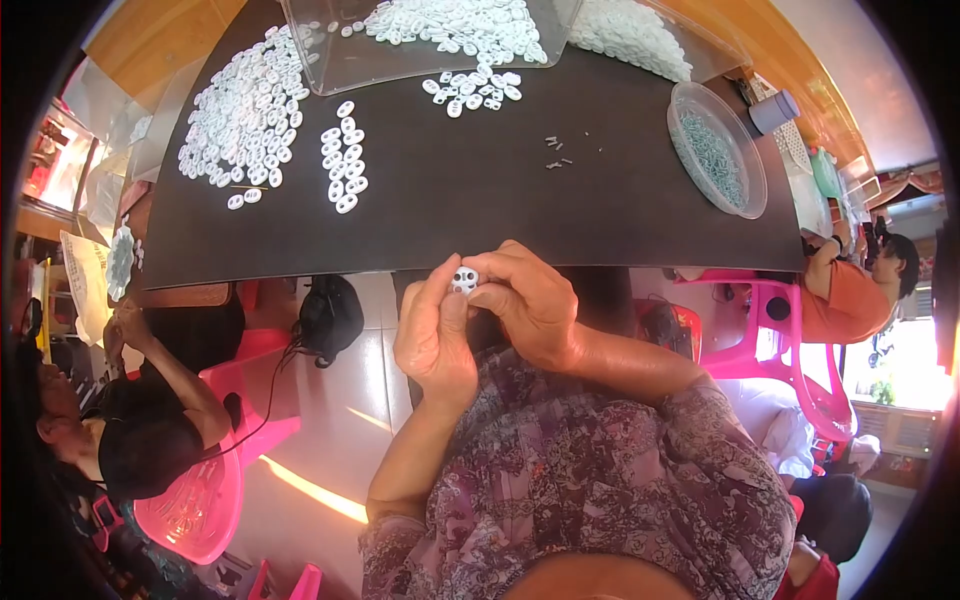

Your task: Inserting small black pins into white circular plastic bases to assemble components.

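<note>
Just in front of the table's near edge, a small white oval plastic piece (pixel 464 281) with dark holes is pinched between the fingertips of both hands. My left hand (pixel 436 335) grips it from the left, thumb and fingers closed. From the right, my right hand (pixel 532 308) presses its thumb and forefinger on the same piece. Beyond them, similar white oval pieces (pixel 345 160) lie in two neat columns on the dark table (pixel 440 210). A big loose heap of white pieces (pixel 245 115) spreads to their left. Several tiny grey pins (pixel 556 152) are scattered right of centre.
At the back stands a clear bin (pixel 405 78) with many white pieces, a small cluster (pixel 472 92) before it. Translucent white pieces (pixel 628 40) fill another at the back right. A round clear dish (pixel 757 190) holds teal pins. People sit at left (pixel 150 420) and right (pixel 850 300).
</note>
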The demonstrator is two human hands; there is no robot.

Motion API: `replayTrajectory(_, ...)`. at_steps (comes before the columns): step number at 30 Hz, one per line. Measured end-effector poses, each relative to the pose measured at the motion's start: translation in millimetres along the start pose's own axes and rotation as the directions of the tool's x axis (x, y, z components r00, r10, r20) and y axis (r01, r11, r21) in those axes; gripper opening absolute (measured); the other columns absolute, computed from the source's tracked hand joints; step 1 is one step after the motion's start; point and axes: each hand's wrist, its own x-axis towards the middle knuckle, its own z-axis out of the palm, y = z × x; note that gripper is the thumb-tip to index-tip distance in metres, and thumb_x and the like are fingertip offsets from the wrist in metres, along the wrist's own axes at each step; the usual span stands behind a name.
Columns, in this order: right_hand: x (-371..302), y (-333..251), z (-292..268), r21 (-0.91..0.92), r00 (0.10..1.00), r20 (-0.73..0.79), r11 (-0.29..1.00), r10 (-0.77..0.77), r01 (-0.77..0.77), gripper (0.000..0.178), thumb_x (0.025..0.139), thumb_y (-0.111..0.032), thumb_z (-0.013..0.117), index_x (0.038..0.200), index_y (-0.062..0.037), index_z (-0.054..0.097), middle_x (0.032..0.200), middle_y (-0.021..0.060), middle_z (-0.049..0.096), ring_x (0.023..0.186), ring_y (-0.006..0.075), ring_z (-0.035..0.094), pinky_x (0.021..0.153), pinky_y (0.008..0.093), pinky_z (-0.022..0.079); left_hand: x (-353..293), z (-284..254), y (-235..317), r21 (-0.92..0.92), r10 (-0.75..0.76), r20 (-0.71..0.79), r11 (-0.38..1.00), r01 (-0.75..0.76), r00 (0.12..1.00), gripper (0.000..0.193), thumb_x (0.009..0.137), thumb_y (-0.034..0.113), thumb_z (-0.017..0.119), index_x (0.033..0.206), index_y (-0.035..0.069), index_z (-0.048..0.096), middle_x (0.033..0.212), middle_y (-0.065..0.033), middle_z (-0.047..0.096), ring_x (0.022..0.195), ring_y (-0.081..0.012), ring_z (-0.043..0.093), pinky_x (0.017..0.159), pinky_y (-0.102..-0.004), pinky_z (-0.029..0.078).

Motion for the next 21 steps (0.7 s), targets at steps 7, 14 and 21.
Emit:
replayTrajectory(7,2.3,-1.7,1.7,-0.094,0.993,-0.006,0.989,-0.115,0.114,0.026,0.076,0.006,0.063,0.101,0.0058,0.057,0.079,0.0117,0.058,0.063,0.0184,0.053,0.054,0.0271,0.043,-3.8,5.8,-0.7,0.027,0.046,-0.084,0.999,-0.044,0.995,0.023,0.092,0.006,0.051,0.11,-0.006,0.058,0.084,-0.0053,0.053,0.07,-0.0094,0.051,0.06,-0.0211,0.043)
replayTrajectory(14,2.1,-4.0,2.2,-0.112,0.985,-0.018,0.979,-0.17,0.167,0.022,0.077,0.005,0.062,0.099,0.0064,0.057,0.08,0.0123,0.058,0.062,0.0185,0.052,0.053,0.0272,0.043,-6.7,8.7,-0.8,-0.107,-0.004,-0.108,0.994,-0.007,0.994,0.023,0.094,0.01,0.049,0.108,-0.006,0.058,0.085,-0.005,0.053,0.071,-0.0086,0.051,0.06,-0.0205,0.044)
replayTrajectory(21,1.8,-1.7,3.1,-0.12,0.98,-0.018,0.974,-0.196,0.192,0.021,0.078,0.006,0.06,0.098,0.0066,0.056,0.082,0.0128,0.059,0.063,0.0194,0.053,0.053,0.0277,0.044,-7.9,9.4,-2.9,-0.153,-0.03,-0.12,0.988,0.011,0.992,0.021,0.094,0.009,0.049,0.106,-0.006,0.057,0.084,-0.0043,0.052,0.07,-0.0082,0.05,0.061,-0.0199,0.043)
